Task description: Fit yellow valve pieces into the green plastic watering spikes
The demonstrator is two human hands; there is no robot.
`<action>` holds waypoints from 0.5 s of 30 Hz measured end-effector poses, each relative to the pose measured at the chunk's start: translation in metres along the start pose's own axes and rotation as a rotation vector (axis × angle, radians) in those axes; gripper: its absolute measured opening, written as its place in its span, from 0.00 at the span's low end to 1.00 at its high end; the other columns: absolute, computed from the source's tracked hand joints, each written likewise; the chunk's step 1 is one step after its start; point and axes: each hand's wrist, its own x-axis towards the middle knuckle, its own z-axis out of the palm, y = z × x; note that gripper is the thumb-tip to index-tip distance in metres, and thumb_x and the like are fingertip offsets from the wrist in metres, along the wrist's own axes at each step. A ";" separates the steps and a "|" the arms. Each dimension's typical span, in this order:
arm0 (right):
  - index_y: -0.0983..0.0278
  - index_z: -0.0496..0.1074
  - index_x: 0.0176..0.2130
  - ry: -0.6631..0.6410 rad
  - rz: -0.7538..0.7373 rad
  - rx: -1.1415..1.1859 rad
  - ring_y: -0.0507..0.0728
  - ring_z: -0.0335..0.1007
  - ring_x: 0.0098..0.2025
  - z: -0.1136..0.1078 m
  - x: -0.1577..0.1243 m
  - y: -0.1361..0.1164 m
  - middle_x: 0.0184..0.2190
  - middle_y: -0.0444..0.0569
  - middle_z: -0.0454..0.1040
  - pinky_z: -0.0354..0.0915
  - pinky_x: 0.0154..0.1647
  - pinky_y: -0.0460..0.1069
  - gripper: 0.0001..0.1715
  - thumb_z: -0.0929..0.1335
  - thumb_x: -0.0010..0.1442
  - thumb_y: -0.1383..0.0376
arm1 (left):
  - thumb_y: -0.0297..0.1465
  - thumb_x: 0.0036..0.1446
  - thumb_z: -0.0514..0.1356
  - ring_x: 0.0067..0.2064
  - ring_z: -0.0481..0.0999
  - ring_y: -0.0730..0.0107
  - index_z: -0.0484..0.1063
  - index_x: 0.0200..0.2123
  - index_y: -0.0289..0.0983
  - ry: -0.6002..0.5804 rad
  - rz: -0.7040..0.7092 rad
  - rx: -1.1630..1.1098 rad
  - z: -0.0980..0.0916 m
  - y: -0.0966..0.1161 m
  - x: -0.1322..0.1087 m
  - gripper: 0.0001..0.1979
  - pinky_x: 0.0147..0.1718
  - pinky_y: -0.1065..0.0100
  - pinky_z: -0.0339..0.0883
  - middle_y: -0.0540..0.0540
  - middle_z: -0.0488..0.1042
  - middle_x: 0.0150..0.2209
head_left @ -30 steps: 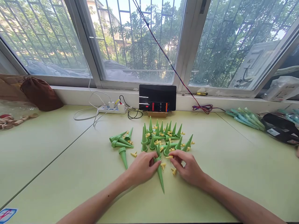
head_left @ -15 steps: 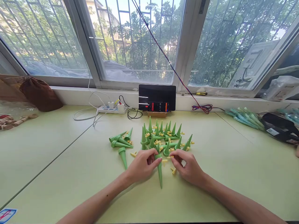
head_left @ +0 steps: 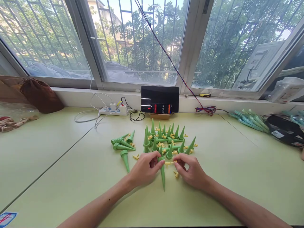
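Observation:
My left hand [head_left: 148,166] is closed on the wide end of a green plant-watering spike [head_left: 162,177], whose thin tip points down towards me. A yellow T-shaped valve [head_left: 167,163] shows just right of it; whether they are joined I cannot tell. Between thumb and fingertips, my right hand [head_left: 191,166] pinches a small yellow valve [head_left: 175,161], mostly hidden by the fingers. Below that hand lies a loose yellow valve [head_left: 176,174]. Beyond both hands, several green spikes [head_left: 181,147] stand or lie among yellow valves.
Left of my hands is a small pile of green spikes [head_left: 122,144], with a single spike [head_left: 124,161] nearer me. At the back, a phone [head_left: 161,108] leans against a dark tablet [head_left: 160,95]. A power strip [head_left: 110,110] with cables sits back left.
My right hand has shifted slightly, and its yellow valve now lines up with the T-shaped valve beside the spike. My left hand keeps its grip almost unmoved.

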 end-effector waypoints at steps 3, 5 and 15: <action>0.64 0.72 0.37 -0.022 0.002 0.008 0.52 0.63 0.24 0.000 -0.001 0.000 0.24 0.44 0.69 0.63 0.26 0.46 0.08 0.64 0.66 0.66 | 0.38 0.65 0.58 0.24 0.62 0.74 0.67 0.31 0.37 0.005 0.008 -0.005 0.001 0.000 0.000 0.12 0.26 0.72 0.56 0.56 0.65 0.21; 0.64 0.73 0.38 -0.032 0.005 0.009 0.52 0.63 0.25 0.000 -0.001 0.000 0.25 0.44 0.70 0.63 0.26 0.46 0.08 0.64 0.67 0.65 | 0.38 0.64 0.58 0.24 0.62 0.74 0.67 0.31 0.37 0.007 0.009 -0.009 0.001 -0.001 0.000 0.12 0.26 0.72 0.57 0.56 0.65 0.21; 0.64 0.73 0.41 -0.074 -0.013 0.012 0.52 0.63 0.25 0.000 0.000 0.001 0.25 0.44 0.71 0.62 0.26 0.46 0.08 0.65 0.69 0.64 | 0.38 0.65 0.58 0.24 0.62 0.74 0.67 0.31 0.37 -0.002 0.014 -0.018 0.000 -0.001 0.000 0.12 0.25 0.71 0.56 0.55 0.65 0.21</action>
